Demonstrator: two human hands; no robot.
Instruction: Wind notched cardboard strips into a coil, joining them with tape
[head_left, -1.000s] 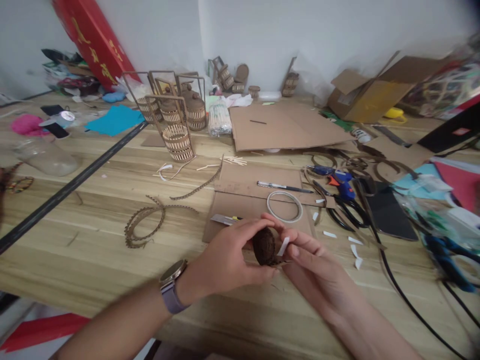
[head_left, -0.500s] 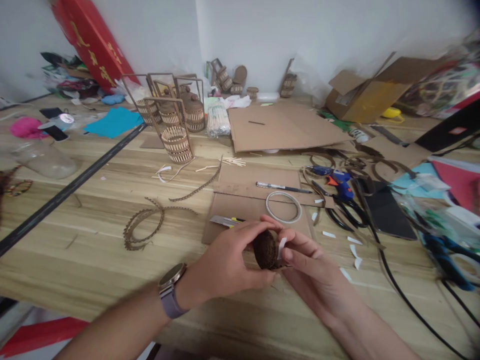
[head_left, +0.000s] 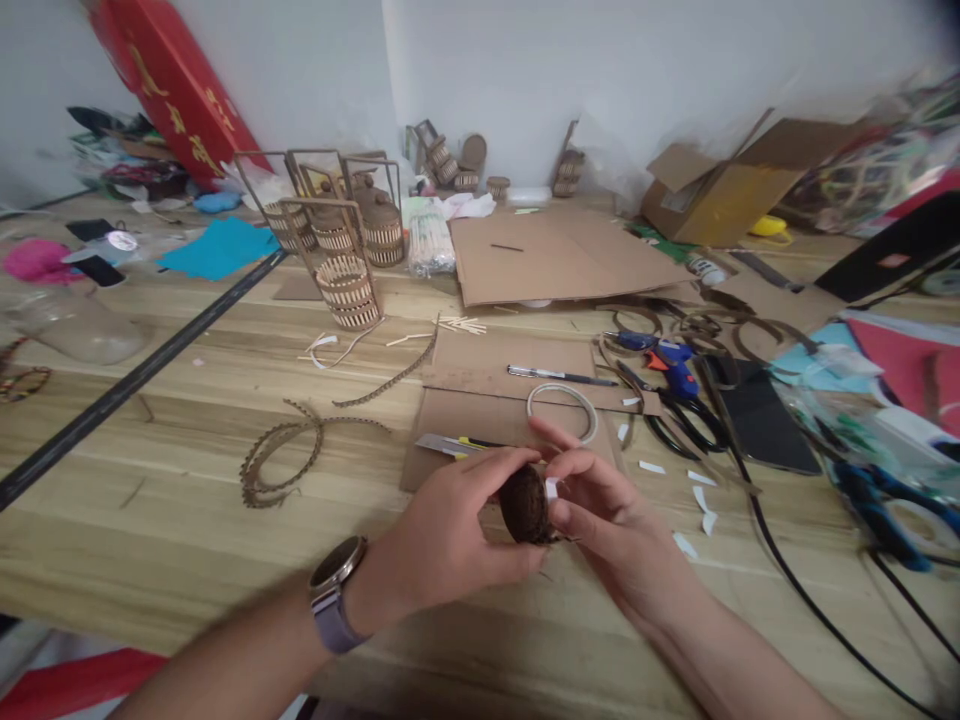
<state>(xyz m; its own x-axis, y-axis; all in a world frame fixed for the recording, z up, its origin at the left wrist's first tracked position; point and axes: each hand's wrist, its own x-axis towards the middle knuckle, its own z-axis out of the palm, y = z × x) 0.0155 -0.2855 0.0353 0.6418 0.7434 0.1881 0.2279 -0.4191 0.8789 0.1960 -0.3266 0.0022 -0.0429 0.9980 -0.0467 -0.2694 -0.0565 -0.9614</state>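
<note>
A small dark brown round piece (head_left: 523, 503) is clasped between the thumb and fingers of my left hand (head_left: 450, 530). At its right edge, my right hand (head_left: 630, 530) pinches a small white strip (head_left: 551, 489), which touches or nearly touches the brown surface. Just beyond my hands, a roll of white tape (head_left: 532, 405) lies on a cardboard sheet (head_left: 465, 408). A utility knife (head_left: 441, 446) rests behind my left fingers, partly covered by them. Loose white strips (head_left: 701, 498) are scattered to the right of my right hand.
Behind the tape lies a pen (head_left: 559, 375). Scissors (head_left: 686, 425), a blue glue gun (head_left: 675, 368) and a phone (head_left: 772, 418) crowd the right. A toothed brown strip (head_left: 251, 465) curls at left, before a small slatted basket (head_left: 349, 293). A black cable (head_left: 787, 565) runs down the right.
The white strip has moved in against the edge of the brown piece, and my right fingertips have followed it. The whole view has shifted slightly.
</note>
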